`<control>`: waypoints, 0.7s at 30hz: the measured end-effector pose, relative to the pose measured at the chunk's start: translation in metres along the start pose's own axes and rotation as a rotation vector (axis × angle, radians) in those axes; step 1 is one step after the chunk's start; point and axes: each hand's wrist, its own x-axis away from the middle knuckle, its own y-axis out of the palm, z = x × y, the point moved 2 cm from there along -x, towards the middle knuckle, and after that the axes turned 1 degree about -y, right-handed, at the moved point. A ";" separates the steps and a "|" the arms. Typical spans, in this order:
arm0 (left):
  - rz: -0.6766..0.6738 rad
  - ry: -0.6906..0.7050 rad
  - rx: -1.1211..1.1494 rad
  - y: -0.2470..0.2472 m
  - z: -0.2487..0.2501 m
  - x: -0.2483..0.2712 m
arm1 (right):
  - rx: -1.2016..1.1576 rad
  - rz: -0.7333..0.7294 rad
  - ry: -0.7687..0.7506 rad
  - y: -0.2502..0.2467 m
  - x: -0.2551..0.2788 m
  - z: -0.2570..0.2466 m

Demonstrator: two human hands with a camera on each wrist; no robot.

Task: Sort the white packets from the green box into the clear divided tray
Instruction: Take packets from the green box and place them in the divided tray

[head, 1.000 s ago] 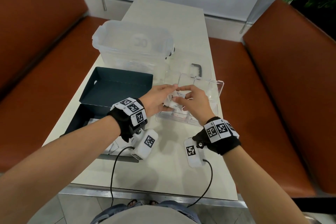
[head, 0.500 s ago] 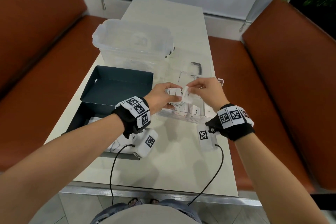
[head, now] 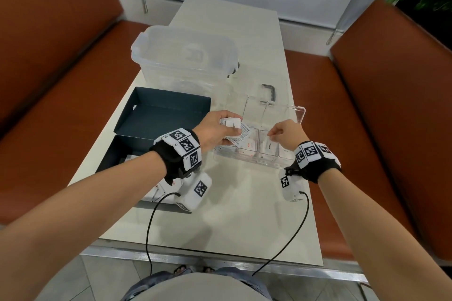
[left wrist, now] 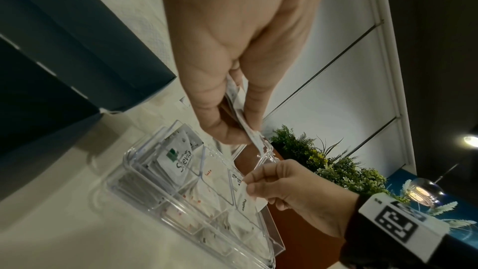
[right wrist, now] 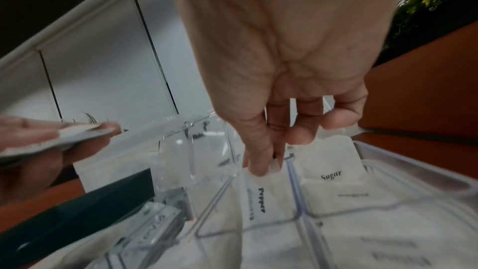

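The clear divided tray (head: 299, 111) stands on the table right of the dark green box (head: 156, 115). My left hand (head: 220, 129) hovers over the tray's left end and grips a small stack of white packets (head: 233, 127), seen edge-on in the left wrist view (left wrist: 243, 120). My right hand (head: 285, 133) pinches one white packet marked Pepper (right wrist: 258, 197) by its top edge and holds it upright in a middle compartment. A Sugar packet (right wrist: 331, 169) stands in the compartment to its right. Stevia packets (left wrist: 178, 159) lean in the left compartment. More white packets (head: 159, 190) lie in the green box, mostly hidden by my left forearm.
A large clear lidded tub (head: 186, 61) stands behind the green box. A dark handle-shaped piece (head: 270, 91) lies behind the tray. Orange-brown benches (head: 391, 115) flank the narrow table (head: 232, 215). Cables run from both wrist cameras toward the table's near edge.
My right hand drew one packet from the left hand's stack, moved right and down, and now holds it in a middle compartment. The left hand stayed over the tray's left end.
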 end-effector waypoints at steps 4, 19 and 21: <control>0.004 0.001 -0.004 -0.002 -0.002 0.000 | 0.142 0.024 0.059 0.012 0.002 0.001; -0.055 -0.018 0.074 -0.004 -0.007 -0.002 | 0.367 0.173 -0.122 0.019 0.012 -0.006; -0.047 -0.010 0.066 -0.005 -0.007 -0.003 | 0.125 0.294 -0.191 0.009 0.020 -0.017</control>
